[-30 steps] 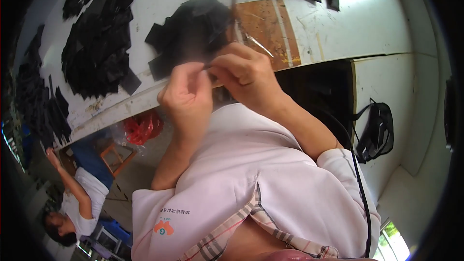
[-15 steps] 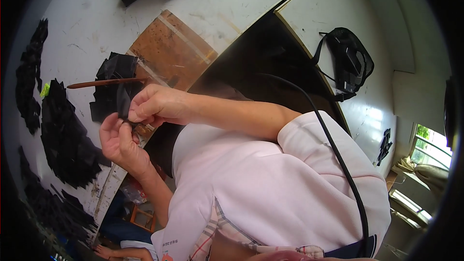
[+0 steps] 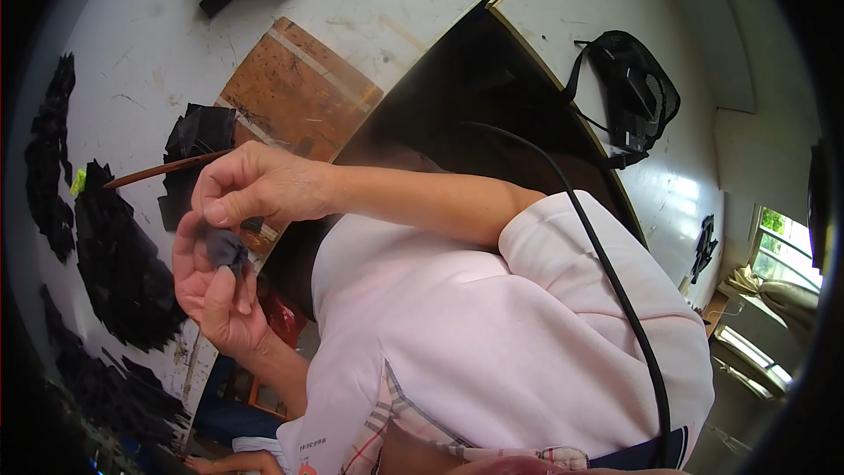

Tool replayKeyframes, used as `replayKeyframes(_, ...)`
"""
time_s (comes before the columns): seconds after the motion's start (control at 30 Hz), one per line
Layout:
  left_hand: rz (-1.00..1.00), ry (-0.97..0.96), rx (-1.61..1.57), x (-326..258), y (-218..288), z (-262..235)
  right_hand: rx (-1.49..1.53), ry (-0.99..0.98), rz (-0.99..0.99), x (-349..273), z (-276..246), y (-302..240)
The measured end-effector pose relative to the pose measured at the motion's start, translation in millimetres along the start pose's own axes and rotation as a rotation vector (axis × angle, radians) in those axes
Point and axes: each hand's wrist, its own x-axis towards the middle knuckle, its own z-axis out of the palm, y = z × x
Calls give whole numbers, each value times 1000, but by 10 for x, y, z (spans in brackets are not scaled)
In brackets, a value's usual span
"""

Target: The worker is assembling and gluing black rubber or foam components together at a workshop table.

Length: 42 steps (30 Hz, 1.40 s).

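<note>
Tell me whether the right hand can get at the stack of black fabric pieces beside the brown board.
Probably yes: the right hand hovers just beside the stack of black fabric pieces, nothing between them. But it already grips a thin brown stick, so grasping looks awkward.

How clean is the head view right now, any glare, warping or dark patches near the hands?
Head view: strong fisheye bending at the table edge, black rim in the corners; window at right blown out; left hand, right hand and the small black cloth piece evenly lit, fairly sharp.
</note>
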Motion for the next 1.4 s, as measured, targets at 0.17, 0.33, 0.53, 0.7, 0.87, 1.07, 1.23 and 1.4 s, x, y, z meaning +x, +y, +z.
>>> replayKeyframes(0.17, 363, 458, 628, 98, -231, 39, -693, 158, -397, 43, 54, 24)
replayKeyframes(0.33, 260, 476, 461, 98, -183, 164, -881, 164, -324, 18, 166, -170)
replayKeyframes(0.53, 258, 413, 542, 76, -104, 135, -931, 109, -338, 44, 198, -288)
replayKeyframes(0.7, 164, 393, 189, 160, 84, 240, -834, 128, -176, 106, 193, -393)
replayKeyframes(0.87, -71, -110, -572, 299, 434, 295, -523, 9, -65, 234, 346, -794)
replayKeyframes(1.07, -229, -313, -942, 587, 435, 113, -509, -3, 51, 526, 220, -891)
replayKeyframes(1.23, -310, -81, -858, 692, -38, -205, -302, 136, 271, 381, -136, -457)
replayKeyframes(1.4, -298, -78, -1149, 700, 127, -34, -417, 85, 179, 478, -98, -580)
